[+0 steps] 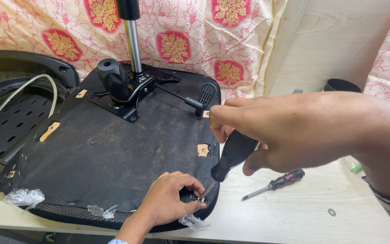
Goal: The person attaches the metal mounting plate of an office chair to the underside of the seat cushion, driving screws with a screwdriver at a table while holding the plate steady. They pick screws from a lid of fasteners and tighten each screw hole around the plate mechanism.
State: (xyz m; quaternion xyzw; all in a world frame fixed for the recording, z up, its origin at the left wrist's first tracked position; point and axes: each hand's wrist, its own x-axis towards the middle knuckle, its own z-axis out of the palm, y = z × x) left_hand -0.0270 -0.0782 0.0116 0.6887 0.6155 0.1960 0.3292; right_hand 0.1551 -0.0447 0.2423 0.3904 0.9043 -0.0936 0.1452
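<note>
I find the right hand (pixel 290 135) clenched around the black handle of a screwdriver (pixel 232 156), gripping it from above. The tool's long axis runs down and to the left, from the handle under the palm to a short metal shaft whose tip meets a small screw (pixel 201 199) near the front edge of the seat underside (pixel 109 158). The left hand (pixel 170 199) rests on the black fabric with thumb and forefinger pinched around that screw, steadying it; the tip sits just beside those fingertips (pixel 195 192). The left hand is therefore the nearer of the two to the fixing point, and the right stands above and to the right of it along the tool's line.

The seat lies inverted on the pale wooden desk (pixel 294 217), its front corner overhanging the near edge. Small tan patches show through the fabric, one (pixel 203 149) close behind the screwdriver handle. Scraps of clear plastic wrap (pixel 23 197) cling to the seat rim. At the seat's centre I note the black tilt mechanism (pixel 123 92) with its knob, a lever (pixel 190 100) ending in a paddle, and a chrome gas column (pixel 133 43) rising out of view.

On the desk to the right lie a second screwdriver (pixel 276 184), red and black, well apart from the hands, and a small washer (pixel 331 212). A black perforated chair back (pixel 10 126) lies at the left. Patterned cloth (pixel 181 31) hangs behind.
</note>
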